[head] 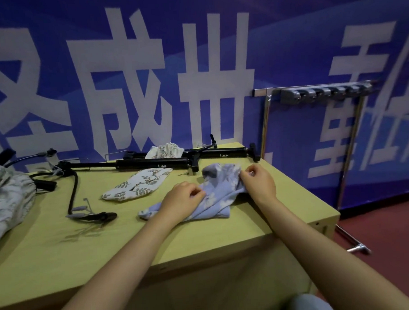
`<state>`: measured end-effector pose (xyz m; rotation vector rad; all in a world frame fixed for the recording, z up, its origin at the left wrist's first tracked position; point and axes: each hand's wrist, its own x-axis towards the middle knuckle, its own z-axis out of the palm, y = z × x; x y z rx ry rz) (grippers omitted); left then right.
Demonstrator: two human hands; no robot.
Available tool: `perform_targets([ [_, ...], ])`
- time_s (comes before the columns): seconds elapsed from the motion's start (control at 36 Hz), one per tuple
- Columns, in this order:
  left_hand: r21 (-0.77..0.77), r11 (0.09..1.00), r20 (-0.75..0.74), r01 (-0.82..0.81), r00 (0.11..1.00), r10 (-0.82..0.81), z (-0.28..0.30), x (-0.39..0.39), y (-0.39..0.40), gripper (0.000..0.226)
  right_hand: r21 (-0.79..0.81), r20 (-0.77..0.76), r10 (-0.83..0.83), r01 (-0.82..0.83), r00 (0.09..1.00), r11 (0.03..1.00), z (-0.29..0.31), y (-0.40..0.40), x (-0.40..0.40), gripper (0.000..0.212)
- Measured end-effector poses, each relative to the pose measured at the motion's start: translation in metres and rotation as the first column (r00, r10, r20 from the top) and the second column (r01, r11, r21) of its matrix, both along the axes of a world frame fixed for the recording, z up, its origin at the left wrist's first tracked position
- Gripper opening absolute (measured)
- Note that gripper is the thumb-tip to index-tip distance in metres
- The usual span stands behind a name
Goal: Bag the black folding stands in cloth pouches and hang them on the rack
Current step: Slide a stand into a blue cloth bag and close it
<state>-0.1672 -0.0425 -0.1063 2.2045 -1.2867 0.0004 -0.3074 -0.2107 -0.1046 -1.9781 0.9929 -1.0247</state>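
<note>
Tan table [156, 246]: both hands pinch blue floral cloth pouch [214, 196], left hand [184, 196], right hand [258, 183]; black folding stands [157, 162] unbagged at 12 o'clock; chrome hook rack [318, 92] bare.

a: the blue floral pouch [220, 191] at the table's four o'clock?
b: soft matt cloth, rumpled. the leaf-print pouch [137, 187] near centre is matt woven cloth too.
a: the folding stands [152, 163] at twelve?
b: black tubes with a slight sheen.
a: the table [202, 239]?
b: smooth pale wood-look laminate. the rack [313, 92] at two o'clock is shiny chromed metal.
</note>
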Motion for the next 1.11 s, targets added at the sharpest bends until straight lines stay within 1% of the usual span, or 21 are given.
perform_targets([
  [0.03, -0.038, 0.999, -0.040, -0.004, 0.999, 0.003, 0.000, 0.000, 0.003, 0.020, -0.011, -0.118, 0.005, -0.006, 0.993, 1.000, -0.001, 0.002, 0.002, 0.016],
  [0.06, -0.083, 0.996, -0.082, -0.015, 0.997, 0.009, 0.002, 0.000, 0.007, 0.020, -0.036, -0.181, 0.013, -0.020, 0.983, 0.999, -0.002, 0.004, 0.005, 0.022],
  [0.08, -0.134, 0.991, -0.102, -0.028, 0.995, 0.014, 0.004, 0.001, 0.011, 0.022, -0.069, -0.193, 0.022, -0.036, 0.981, 0.997, -0.001, 0.004, 0.007, 0.026],
  [0.19, -0.261, 0.960, -0.051, -0.102, 0.995, 0.091, 0.016, 0.017, 0.042, 0.022, -0.257, -0.074, 0.014, -0.032, 0.997, 0.966, 0.014, 0.022, 0.012, 0.026],
  [0.28, -0.369, 0.914, -0.102, -0.166, 0.985, 0.137, 0.034, 0.034, 0.069, 0.016, -0.358, 0.026, 0.079, -0.065, 0.997, 0.931, 0.034, 0.045, 0.025, 0.023],
  [0.33, -0.415, 0.885, -0.137, -0.212, 0.976, 0.169, 0.051, 0.047, 0.087, 0.015, -0.406, 0.033, 0.179, -0.150, 0.983, 0.901, 0.045, 0.064, 0.042, 0.020],
  [0.42, -0.431, 0.848, -0.201, -0.308, 0.949, 0.243, 0.071, 0.063, 0.109, 0.016, -0.431, -0.033, 0.323, -0.305, 0.946, 0.849, 0.055, 0.090, 0.069, 0.019],
  [0.5, -0.373, 0.830, -0.235, -0.416, 0.907, 0.349, 0.072, 0.081, 0.128, 0.016, -0.361, -0.085, 0.414, -0.415, 0.906, 0.835, 0.054, 0.109, 0.098, 0.019],
  [0.56, -0.310, 0.827, -0.245, -0.469, 0.880, 0.408, 0.062, 0.088, 0.140, 0.019, -0.310, -0.085, 0.420, -0.424, 0.904, 0.851, 0.051, 0.112, 0.114, 0.019],
  [0.61, -0.247, 0.815, -0.269, -0.523, 0.846, 0.461, 0.048, 0.098, 0.149, 0.022, -0.233, -0.071, 0.395, -0.400, 0.916, 0.886, 0.048, 0.107, 0.130, 0.021],
  [0.69, -0.102, 0.804, -0.330, -0.586, 0.782, 0.528, 0.024, 0.109, 0.154, 0.020, -0.151, -0.108, 0.317, -0.331, 0.942, 0.931, 0.042, 0.085, 0.149, 0.035],
  [0.75, 0.009, 0.798, -0.266, -0.602, 0.768, 0.582, 0.010, 0.111, 0.154, 0.020, -0.154, -0.165, 0.241, -0.266, 0.956, 0.952, 0.040, 0.071, 0.160, 0.046],
  [0.78, 0.021, 0.779, -0.217, -0.626, 0.758, 0.615, 0.004, 0.111, 0.153, 0.022, -0.149, -0.202, 0.197, -0.229, 0.959, 0.962, 0.040, 0.066, 0.164, 0.048],
  [0.81, 0.000, 0.759, -0.165, -0.651, 0.749, 0.642, 0.000, 0.111, 0.151, 0.023, -0.134, -0.234, 0.152, -0.186, 0.960, 0.973, 0.040, 0.061, 0.169, 0.047],
  [0.86, -0.082, 0.740, -0.113, -0.668, 0.743, 0.659, -0.003, 0.108, 0.148, 0.023, -0.054, -0.285, 0.086, -0.105, 0.955, 0.993, 0.039, 0.052, 0.173, 0.051],
  [0.92, -0.113, 0.759, -0.104, -0.642, 0.767, 0.633, -0.005, 0.110, 0.144, 0.020, 0.061, -0.319, 0.086, -0.070, 0.944, 0.996, 0.031, 0.038, 0.181, 0.052],
  [0.94, -0.106, 0.775, -0.100, -0.622, 0.783, 0.615, -0.006, 0.112, 0.142, 0.019, 0.111, -0.321, 0.106, -0.073, 0.941, 0.991, 0.027, 0.034, 0.183, 0.048],
  [1.0, -0.100, 0.792, -0.121, -0.602, 0.798, 0.591, -0.008, 0.118, 0.142, 0.018, 0.145, -0.328, 0.137, -0.094, 0.935, 0.985, 0.017, 0.027, 0.187, 0.042],
  [1.06, -0.122, 0.792, -0.174, -0.598, 0.799, 0.576, -0.010, 0.124, 0.142, 0.017, 0.164, -0.320, 0.139, -0.090, 0.937, 0.982, 0.013, 0.022, 0.189, 0.045],
  [1.08, -0.136, 0.793, -0.197, -0.594, 0.801, 0.566, -0.010, 0.127, 0.143, 0.017, 0.204, -0.281, 0.152, -0.096, 0.948, 0.974, 0.012, 0.019, 0.191, 0.048],
  [1.11, -0.144, 0.795, -0.217, -0.590, 0.802, 0.556, -0.010, 0.128, 0.143, 0.017, 0.281, -0.213, 0.182, -0.119, 0.960, 0.952, 0.014, 0.018, 0.193, 0.049],
])
